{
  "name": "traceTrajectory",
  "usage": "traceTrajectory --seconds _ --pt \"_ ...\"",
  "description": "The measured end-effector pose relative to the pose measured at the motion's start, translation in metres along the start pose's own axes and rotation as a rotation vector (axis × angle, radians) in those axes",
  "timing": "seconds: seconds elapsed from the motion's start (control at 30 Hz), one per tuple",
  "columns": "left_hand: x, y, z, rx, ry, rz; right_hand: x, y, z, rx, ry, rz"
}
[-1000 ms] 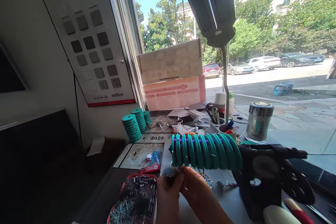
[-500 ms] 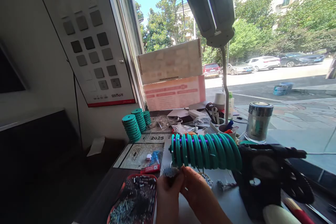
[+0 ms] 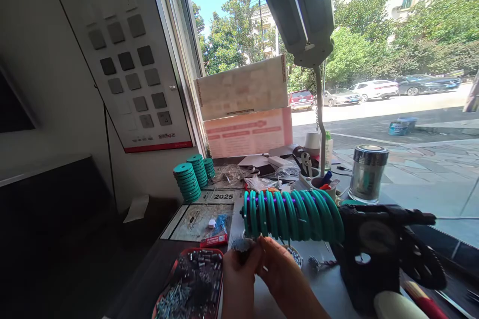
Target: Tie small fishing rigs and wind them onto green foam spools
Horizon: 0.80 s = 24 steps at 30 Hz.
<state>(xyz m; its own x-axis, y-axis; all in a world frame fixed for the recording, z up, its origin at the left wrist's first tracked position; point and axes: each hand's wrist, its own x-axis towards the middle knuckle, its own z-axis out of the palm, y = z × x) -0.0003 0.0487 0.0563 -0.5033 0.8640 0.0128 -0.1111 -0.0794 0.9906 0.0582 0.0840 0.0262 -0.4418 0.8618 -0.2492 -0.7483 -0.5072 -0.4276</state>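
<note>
My left hand (image 3: 242, 271) is closed around a bunch of thin silvery pieces (image 3: 241, 244), whose fine ends fan out above the fingers. Beside it, my right hand (image 3: 280, 266) is closed in a pinch, its fingertips meeting the left thumb; whatever they grip is too small to make out. Just above both hands runs a row of green spools (image 3: 292, 215) on a horizontal shaft, with purple showing between the discs. A black stand (image 3: 368, 254) carries the shaft on the right. Partly behind my right hand sits a round container of small pieces (image 3: 295, 255).
To the left lies a red-rimmed tray (image 3: 222, 279) of screws and dark metal parts. Stacked green spools (image 3: 186, 182) stand farther back. A lidded jar (image 3: 368, 173) is by the window, and a lamp (image 3: 299, 15) hangs overhead. A red-handled brush (image 3: 426, 301) lies at lower right.
</note>
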Motion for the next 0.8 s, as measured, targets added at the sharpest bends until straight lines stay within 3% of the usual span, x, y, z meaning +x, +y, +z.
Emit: traceTrajectory --seconds 0.2,0.53,0.67,0.8 --pt "0.000 -0.001 0.000 0.001 0.007 0.022 0.000 0.001 0.000 -0.035 -0.018 -0.020" --pt "-0.001 0.007 -0.004 0.142 -0.083 0.066 -0.004 -0.009 0.005 -0.070 -0.011 -0.015" --pt "-0.002 0.009 -0.008 0.147 -0.018 0.014 -0.006 -0.009 0.005 -0.083 -0.043 -0.011" --pt "-0.002 0.006 -0.009 0.134 0.017 0.046 -0.007 -0.007 0.003 -0.063 -0.041 0.008"
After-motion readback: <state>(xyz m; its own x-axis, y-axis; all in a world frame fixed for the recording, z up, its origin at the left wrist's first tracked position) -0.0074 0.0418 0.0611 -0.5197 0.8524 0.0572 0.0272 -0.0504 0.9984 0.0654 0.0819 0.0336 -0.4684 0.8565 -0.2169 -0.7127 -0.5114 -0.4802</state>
